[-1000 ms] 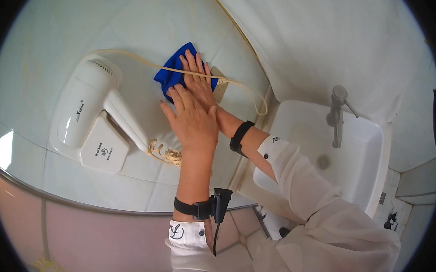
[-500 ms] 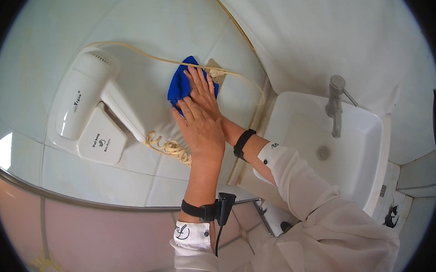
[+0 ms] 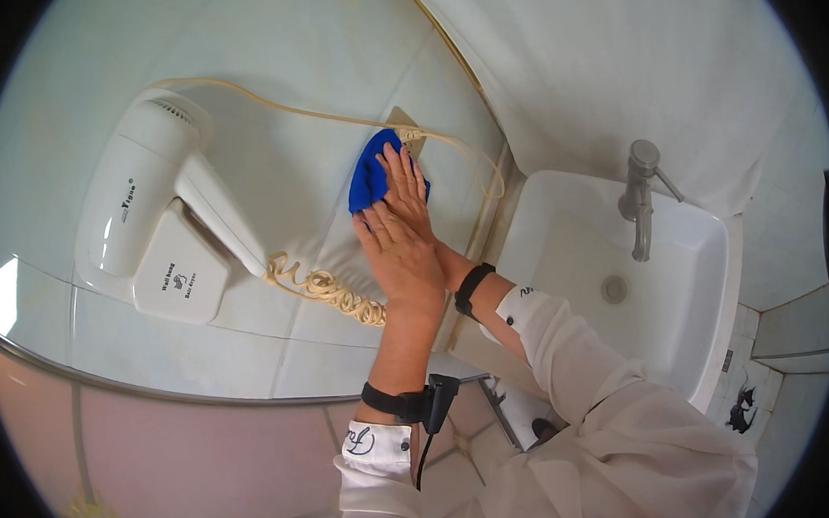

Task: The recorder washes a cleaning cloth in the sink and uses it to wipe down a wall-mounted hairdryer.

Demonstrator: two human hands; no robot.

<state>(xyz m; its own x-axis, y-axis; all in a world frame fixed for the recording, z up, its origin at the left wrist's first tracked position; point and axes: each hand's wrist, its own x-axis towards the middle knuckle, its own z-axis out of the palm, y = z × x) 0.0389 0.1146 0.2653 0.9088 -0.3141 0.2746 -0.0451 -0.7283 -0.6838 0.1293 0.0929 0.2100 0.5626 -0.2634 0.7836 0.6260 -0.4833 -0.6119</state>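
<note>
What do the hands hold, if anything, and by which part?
Nothing is visibly gripped: the right hand lies flat over the right side of the blue fabric cloth, the left hand at its lower edge.

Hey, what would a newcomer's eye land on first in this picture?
Probably the bright blue cloth mid-picture, against the pale tiled wall under the right hand, which the left hand overlaps. Next, likely the large white hair dryer mounted at left, then the white sink with its metal faucet at right.
</note>
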